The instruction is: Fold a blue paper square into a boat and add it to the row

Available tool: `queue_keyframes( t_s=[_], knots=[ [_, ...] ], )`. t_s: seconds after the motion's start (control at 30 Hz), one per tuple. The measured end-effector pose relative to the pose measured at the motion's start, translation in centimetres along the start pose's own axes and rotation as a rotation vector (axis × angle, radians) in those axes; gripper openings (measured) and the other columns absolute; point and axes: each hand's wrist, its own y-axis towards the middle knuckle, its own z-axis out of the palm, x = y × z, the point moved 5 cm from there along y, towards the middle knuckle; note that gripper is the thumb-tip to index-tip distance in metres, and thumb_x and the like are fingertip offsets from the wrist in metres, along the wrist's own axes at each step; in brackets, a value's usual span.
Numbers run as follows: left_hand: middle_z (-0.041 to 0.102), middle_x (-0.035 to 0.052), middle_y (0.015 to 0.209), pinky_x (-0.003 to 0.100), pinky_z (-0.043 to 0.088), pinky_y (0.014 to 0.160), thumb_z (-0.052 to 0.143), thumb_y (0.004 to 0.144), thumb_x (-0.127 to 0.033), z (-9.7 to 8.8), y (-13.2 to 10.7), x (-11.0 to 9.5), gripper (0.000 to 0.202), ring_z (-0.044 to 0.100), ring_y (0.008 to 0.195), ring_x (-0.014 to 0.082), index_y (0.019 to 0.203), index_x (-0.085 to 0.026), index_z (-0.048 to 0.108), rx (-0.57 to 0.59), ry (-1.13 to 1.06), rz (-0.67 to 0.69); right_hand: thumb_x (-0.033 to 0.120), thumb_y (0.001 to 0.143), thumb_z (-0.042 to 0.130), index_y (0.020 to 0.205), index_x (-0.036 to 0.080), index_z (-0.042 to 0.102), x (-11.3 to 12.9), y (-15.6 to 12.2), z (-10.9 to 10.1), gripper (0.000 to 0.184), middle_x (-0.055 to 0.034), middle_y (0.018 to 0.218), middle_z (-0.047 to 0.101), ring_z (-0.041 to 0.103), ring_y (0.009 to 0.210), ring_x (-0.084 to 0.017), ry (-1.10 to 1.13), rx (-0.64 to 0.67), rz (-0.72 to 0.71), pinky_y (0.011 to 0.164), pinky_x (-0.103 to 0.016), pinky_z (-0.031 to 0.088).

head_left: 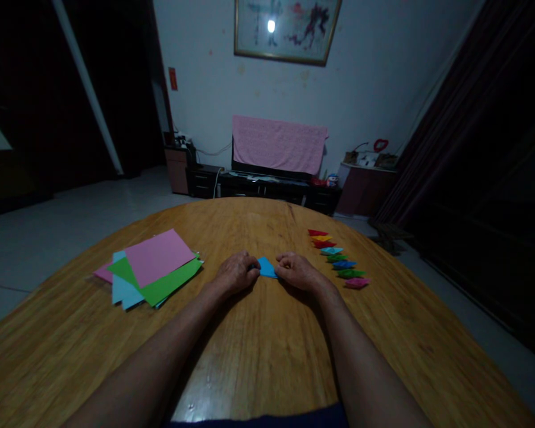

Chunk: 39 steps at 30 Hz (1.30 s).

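The left hand (pixel 236 273) and right hand (pixel 296 270) are curled nearly closed, gripping a blue folded paper (pixel 266 267) between them above the wooden table (pixel 267 356); stacked coloured paper sheets (pixel 158 258) lie left; a row of folded paper pieces (pixel 336 257) lies right.

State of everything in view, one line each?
Left hand, pinching the paper's left side
Right hand, pinching its right side
Blue paper, small, held between both hands
Paper stack, loose, fanned, pink sheet on top
Folded paper pieces, eight, lined up in a row
Wooden table, bearing the paper
Pink towel, hanging spread out
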Motion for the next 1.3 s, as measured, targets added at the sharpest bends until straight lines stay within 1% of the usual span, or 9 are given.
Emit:
queue_keyframes(
  t_s=[0.3, 0.53, 0.6, 0.67, 0.73, 0.87, 1.0, 1.17, 1.3],
  knots=[
    [0.062, 0.0074, 0.094, 0.030, 0.044, 0.076, 0.045, 0.088, -0.035, 0.14, -0.05, -0.40, 0.030, 0.060, 0.090, 0.0211, 0.098, -0.022, 0.070, -0.020, 0.037, -0.060, 0.022, 0.079, 0.058, 0.063, 0.015, 0.067, -0.05, -0.21, 0.22, 0.020, -0.0097, 0.119, 0.063, 0.061, 0.098, -0.019, 0.001, 0.056, 0.019, 0.084, -0.024, 0.045],
    [0.064, 0.0079, 0.098, 0.031, 0.045, 0.076, 0.047, 0.086, -0.037, 0.13, -0.12, -0.73, 0.028, 0.061, 0.094, 0.0227, 0.097, -0.023, 0.068, -0.050, 0.045, -0.162, 0.022, 0.077, 0.059, 0.064, 0.016, 0.068, -0.08, -0.27, 0.23, 0.017, -0.0075, 0.126, 0.061, 0.061, 0.099, -0.019, -0.044, 0.038, 0.090, 0.083, -0.024, 0.044],
    [0.065, 0.0079, 0.099, 0.031, 0.045, 0.078, 0.048, 0.086, -0.037, 0.12, -0.14, -0.80, 0.027, 0.061, 0.095, 0.0227, 0.096, -0.022, 0.067, -0.050, 0.041, -0.172, 0.021, 0.076, 0.060, 0.068, 0.017, 0.069, -0.09, -0.20, 0.27, 0.013, -0.0070, 0.122, 0.063, 0.062, 0.094, -0.018, -0.066, 0.025, 0.119, 0.077, -0.024, 0.044],
    [0.065, 0.0081, 0.099, 0.031, 0.045, 0.077, 0.048, 0.085, -0.037, 0.12, -0.15, -0.83, 0.026, 0.061, 0.095, 0.0230, 0.095, -0.022, 0.067, -0.054, 0.047, -0.179, 0.020, 0.074, 0.060, 0.078, 0.017, 0.070, -0.10, -0.18, 0.29, 0.011, -0.0066, 0.107, 0.069, 0.062, 0.084, -0.017, -0.087, 0.011, 0.162, 0.069, -0.024, 0.043],
    [0.065, 0.0085, 0.100, 0.031, 0.045, 0.077, 0.047, 0.085, -0.036, 0.15, -0.13, -0.85, 0.026, 0.061, 0.095, 0.0232, 0.094, -0.021, 0.067, -0.057, 0.061, -0.184, 0.020, 0.073, 0.060, 0.087, 0.018, 0.070, -0.03, -0.21, 0.23, 0.017, -0.0051, 0.089, 0.070, 0.060, 0.075, -0.016, -0.112, -0.003, 0.206, 0.061, -0.023, 0.040],
    [0.066, 0.0084, 0.100, 0.030, 0.045, 0.075, 0.046, 0.085, -0.037, 0.13, -0.07, -0.95, 0.027, 0.062, 0.095, 0.0228, 0.094, -0.021, 0.066, -0.057, 0.075, -0.191, 0.022, 0.072, 0.059, 0.079, 0.018, 0.067, 0.23, -0.26, 0.17, 0.011, -0.0031, 0.071, 0.065, 0.055, 0.063, -0.014, -0.177, 0.019, 0.253, 0.053, -0.023, 0.032],
    [0.067, 0.0089, 0.101, 0.031, 0.045, 0.075, 0.046, 0.085, -0.038, 0.05, -0.03, -0.93, 0.028, 0.062, 0.095, 0.0235, 0.094, -0.021, 0.066, -0.054, 0.061, -0.211, 0.018, 0.069, 0.059, 0.070, 0.018, 0.064, 0.14, -0.27, 0.17, 0.005, -0.0001, 0.063, 0.059, 0.050, 0.056, -0.011, -0.151, 0.073, 0.243, 0.050, -0.022, 0.029],
    [0.067, 0.0089, 0.102, 0.031, 0.046, 0.075, 0.046, 0.084, -0.038, 0.12, 0.02, -0.94, 0.028, 0.063, 0.094, 0.0237, 0.093, -0.021, 0.067, -0.039, 0.053, -0.221, 0.009, 0.065, 0.054, 0.070, 0.016, 0.066, -0.34, -0.43, 0.18, 0.014, 0.0032, 0.058, 0.055, 0.046, 0.052, -0.009, 0.008, 0.177, 0.186, 0.048, -0.020, 0.030],
    [0.068, 0.0091, 0.102, 0.031, 0.047, 0.075, 0.046, 0.084, -0.038, 0.08, 0.09, -0.94, 0.028, 0.063, 0.095, 0.0235, 0.093, -0.021, 0.067, -0.036, 0.049, -0.223, 0.014, 0.073, 0.053, 0.067, 0.015, 0.065, -0.11, -0.28, -0.19, 0.013, 0.0016, 0.060, 0.057, 0.049, 0.059, -0.010, -0.011, 0.105, 0.135, 0.054, -0.020, 0.034]
  ],
)
